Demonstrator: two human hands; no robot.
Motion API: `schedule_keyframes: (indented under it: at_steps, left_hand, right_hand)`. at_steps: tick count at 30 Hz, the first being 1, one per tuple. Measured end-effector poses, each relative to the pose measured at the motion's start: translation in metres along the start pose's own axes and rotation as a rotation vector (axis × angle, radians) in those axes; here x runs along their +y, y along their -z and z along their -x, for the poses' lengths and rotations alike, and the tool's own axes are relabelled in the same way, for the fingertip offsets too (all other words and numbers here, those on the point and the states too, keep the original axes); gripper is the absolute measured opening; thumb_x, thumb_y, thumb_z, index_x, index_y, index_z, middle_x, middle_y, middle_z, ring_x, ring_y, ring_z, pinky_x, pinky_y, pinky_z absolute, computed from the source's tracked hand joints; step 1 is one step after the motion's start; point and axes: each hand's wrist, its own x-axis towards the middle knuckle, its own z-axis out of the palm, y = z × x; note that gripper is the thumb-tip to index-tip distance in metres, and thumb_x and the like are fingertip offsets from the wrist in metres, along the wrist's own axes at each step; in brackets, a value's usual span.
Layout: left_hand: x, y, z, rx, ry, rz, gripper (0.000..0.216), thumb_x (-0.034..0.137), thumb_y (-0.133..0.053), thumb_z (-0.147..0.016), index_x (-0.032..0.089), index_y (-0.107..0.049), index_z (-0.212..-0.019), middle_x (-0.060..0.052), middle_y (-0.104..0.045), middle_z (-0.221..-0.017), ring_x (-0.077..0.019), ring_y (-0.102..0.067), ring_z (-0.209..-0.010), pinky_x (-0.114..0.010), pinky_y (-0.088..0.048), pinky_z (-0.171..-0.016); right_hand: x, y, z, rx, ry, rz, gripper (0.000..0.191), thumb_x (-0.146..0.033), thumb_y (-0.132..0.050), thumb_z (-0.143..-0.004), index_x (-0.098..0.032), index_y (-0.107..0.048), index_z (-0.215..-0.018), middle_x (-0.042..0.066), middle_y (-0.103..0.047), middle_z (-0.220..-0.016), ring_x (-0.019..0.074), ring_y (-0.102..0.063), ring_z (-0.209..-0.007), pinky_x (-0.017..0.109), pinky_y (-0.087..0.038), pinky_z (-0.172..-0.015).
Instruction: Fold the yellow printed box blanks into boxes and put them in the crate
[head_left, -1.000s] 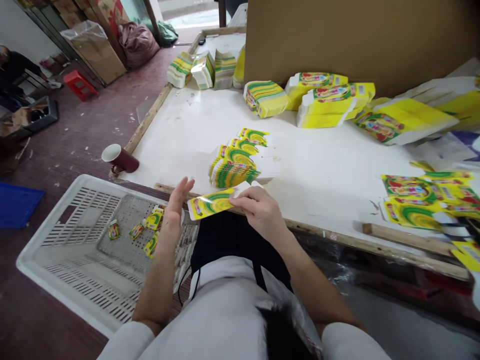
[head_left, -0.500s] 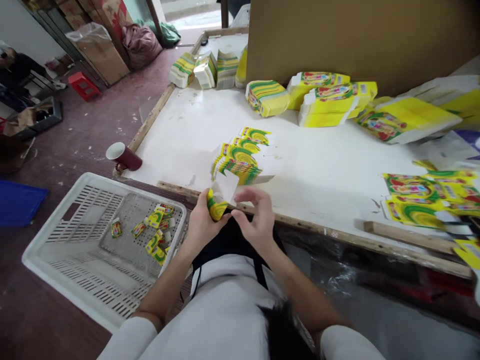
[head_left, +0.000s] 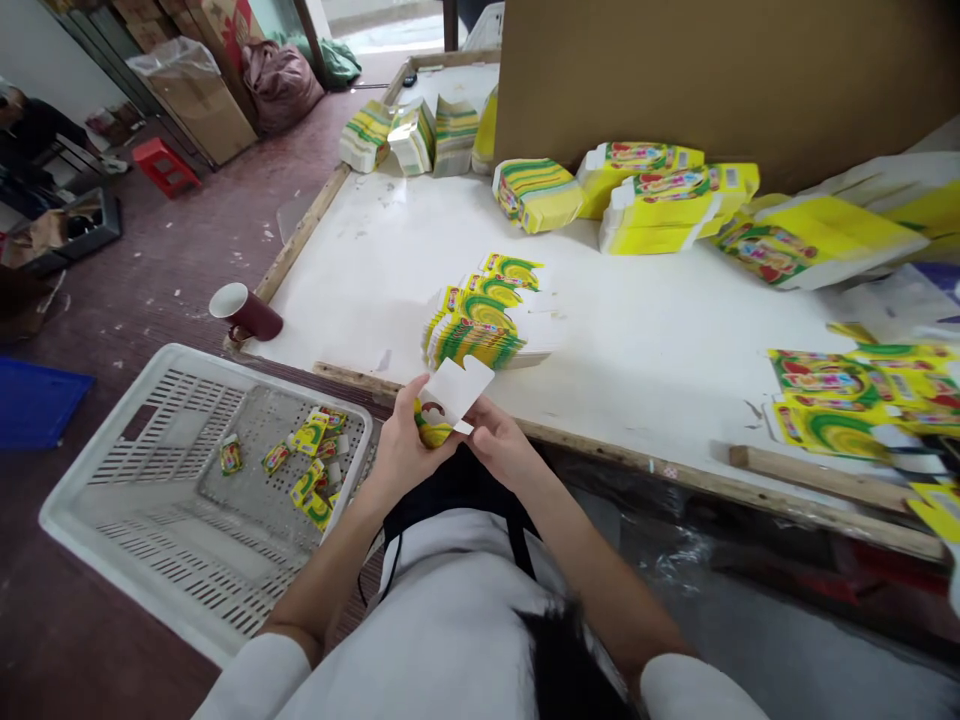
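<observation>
Both my hands meet just in front of the table's wooden front edge, over my lap. My left hand is wrapped round a small yellow-and-green printed carton that is partly folded up. Its white flap sticks up and to the right. My right hand pinches the carton from the right, just under the flap. Right behind my hands a fanned stack of flat cartons with the same print lies on the white table.
A white slotted crate with several small folded cartons stands on the floor at my left. A dark red mug sits at the table's left corner. More carton stacks lie at the back and right. A brown cardboard sheet stands behind.
My left hand closed on the flat carton, which is now folded up. My right hand let go briefly, then returned to pinch it under the raised white flap.
</observation>
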Motion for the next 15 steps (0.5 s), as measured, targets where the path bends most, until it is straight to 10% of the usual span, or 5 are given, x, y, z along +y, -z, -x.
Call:
schedule_keyframes:
  at_steps: [4, 9, 15]
  left_hand:
    - [0.002, -0.008, 0.0, 0.003, -0.101, -0.007, 0.06, 0.027, -0.073, -0.074, 0.025, -0.039, -0.124, -0.006, -0.059, -0.107, -0.0187, -0.066, -0.087, -0.029, -0.052, -0.073]
    - [0.004, -0.004, 0.0, -0.064, 0.044, -0.095, 0.05, 0.023, -0.071, -0.069, 0.026, -0.043, -0.11, -0.001, -0.061, -0.094, -0.0179, -0.065, -0.073, -0.027, -0.048, -0.065]
    - [-0.003, -0.005, -0.007, -0.258, 0.016, 0.112, 0.054, 0.02, -0.066, -0.071, 0.024, -0.048, -0.122, -0.009, -0.064, -0.107, -0.0249, -0.066, -0.096, -0.038, -0.052, -0.088]
  right_hand:
    - [-0.007, -0.002, -0.01, 0.176, -0.01, 0.097, 0.051, -0.063, -0.077, -0.071, -0.021, -0.067, -0.099, 0.007, -0.074, -0.099, 0.0238, -0.07, -0.092, 0.039, -0.058, -0.085]
    - [-0.004, 0.008, -0.023, 0.055, 0.02, 0.308, 0.062, -0.071, -0.075, -0.068, -0.02, -0.063, -0.102, 0.007, -0.072, -0.096, 0.023, -0.069, -0.091, 0.039, -0.059, -0.084]
    - [0.004, -0.003, 0.001, -0.046, 0.337, 0.787, 0.08, -0.059, -0.055, -0.092, -0.016, -0.029, -0.155, 0.02, -0.04, -0.155, 0.0295, -0.038, -0.145, 0.049, -0.035, -0.118]
